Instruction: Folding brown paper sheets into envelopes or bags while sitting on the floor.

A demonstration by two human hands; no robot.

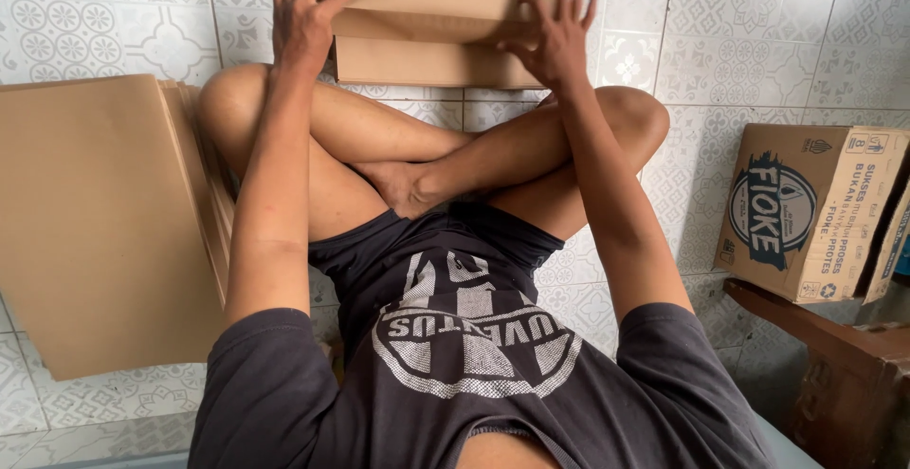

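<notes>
A brown cardboard piece (431, 14) lies on the tiled floor beyond my crossed legs, with a flap folded over its lower part. My left hand (305, 16) is on its left edge, fingers curled and the index finger stretched across the flap. My right hand (555, 31) holds the flap's right side, fingers spread on top and the thumb at the fold.
A thick stack of flat brown cardboard sheets (95, 222) lies beside my left knee. On the right a printed cardboard box (806, 208) stands on a dark wooden piece (839, 355). Patterned white floor tiles (749, 23) surround everything.
</notes>
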